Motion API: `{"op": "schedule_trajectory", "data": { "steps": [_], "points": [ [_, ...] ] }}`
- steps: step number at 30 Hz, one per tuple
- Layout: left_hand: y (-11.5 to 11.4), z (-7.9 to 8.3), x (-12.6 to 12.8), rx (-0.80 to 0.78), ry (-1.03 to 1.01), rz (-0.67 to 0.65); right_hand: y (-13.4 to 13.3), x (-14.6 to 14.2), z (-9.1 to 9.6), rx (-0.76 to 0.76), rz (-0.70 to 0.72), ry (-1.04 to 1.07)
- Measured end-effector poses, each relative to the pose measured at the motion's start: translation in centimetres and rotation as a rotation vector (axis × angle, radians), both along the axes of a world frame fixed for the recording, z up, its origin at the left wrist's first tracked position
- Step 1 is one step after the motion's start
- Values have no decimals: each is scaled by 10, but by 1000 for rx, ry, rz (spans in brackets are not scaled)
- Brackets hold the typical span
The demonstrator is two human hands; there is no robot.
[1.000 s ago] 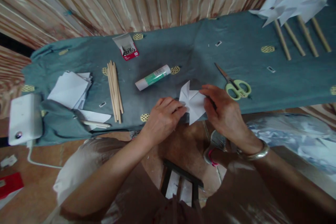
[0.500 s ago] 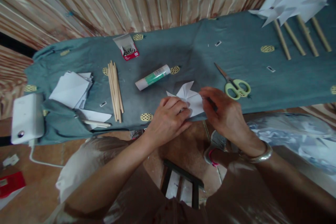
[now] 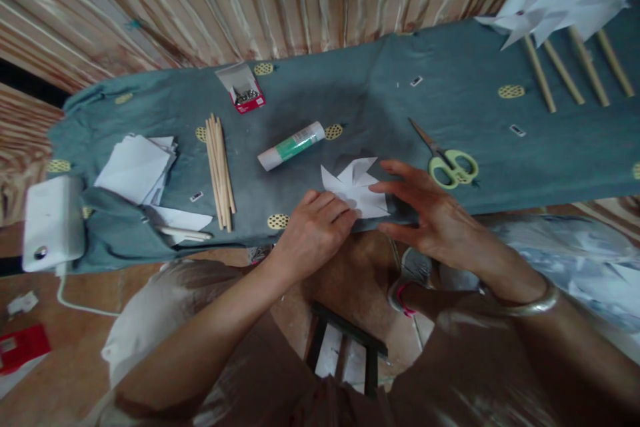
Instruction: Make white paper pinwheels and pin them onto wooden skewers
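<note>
A white folded paper pinwheel (image 3: 356, 188) lies flat on the blue-grey cloth (image 3: 360, 93) near its front edge. My left hand (image 3: 313, 235) rests on the pinwheel's near left corner, its fingers curled and pressing down on the paper. Just right of the pinwheel is my right hand (image 3: 433, 217), fingers stretched out and spread, the fingertips by the paper's right edge and holding nothing. A silver bangle (image 3: 530, 303) sits on that wrist.
On the cloth lie a glue stick (image 3: 291, 146), green-handled scissors (image 3: 447, 159), a bundle of wooden sticks (image 3: 219, 170), a stack of white paper (image 3: 134, 168) and a red box of pins (image 3: 243, 90). Finished pinwheels on sticks (image 3: 560, 20) lie far right. A white device (image 3: 53, 223) sits at the left.
The pinwheel has gone from held up between both hands to lying flat on the cloth. My right hand let go of it and opened, drawing back to the right.
</note>
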State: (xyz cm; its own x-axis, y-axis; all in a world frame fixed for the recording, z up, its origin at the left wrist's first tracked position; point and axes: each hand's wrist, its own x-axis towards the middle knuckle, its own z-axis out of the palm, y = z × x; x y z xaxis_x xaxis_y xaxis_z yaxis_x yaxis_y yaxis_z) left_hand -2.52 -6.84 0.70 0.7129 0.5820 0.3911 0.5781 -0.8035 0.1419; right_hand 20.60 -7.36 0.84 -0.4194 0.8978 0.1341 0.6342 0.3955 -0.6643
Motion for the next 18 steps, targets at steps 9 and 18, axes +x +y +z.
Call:
{"op": "schedule_trajectory", "data": {
  "steps": [9,18],
  "points": [
    [-4,-1,-4,-16,12,1,3,-1,5,-117,-20,126],
    [-5,0,-5,-35,29,-7,5,-3,2,-155,-9,206]
  ]
}}
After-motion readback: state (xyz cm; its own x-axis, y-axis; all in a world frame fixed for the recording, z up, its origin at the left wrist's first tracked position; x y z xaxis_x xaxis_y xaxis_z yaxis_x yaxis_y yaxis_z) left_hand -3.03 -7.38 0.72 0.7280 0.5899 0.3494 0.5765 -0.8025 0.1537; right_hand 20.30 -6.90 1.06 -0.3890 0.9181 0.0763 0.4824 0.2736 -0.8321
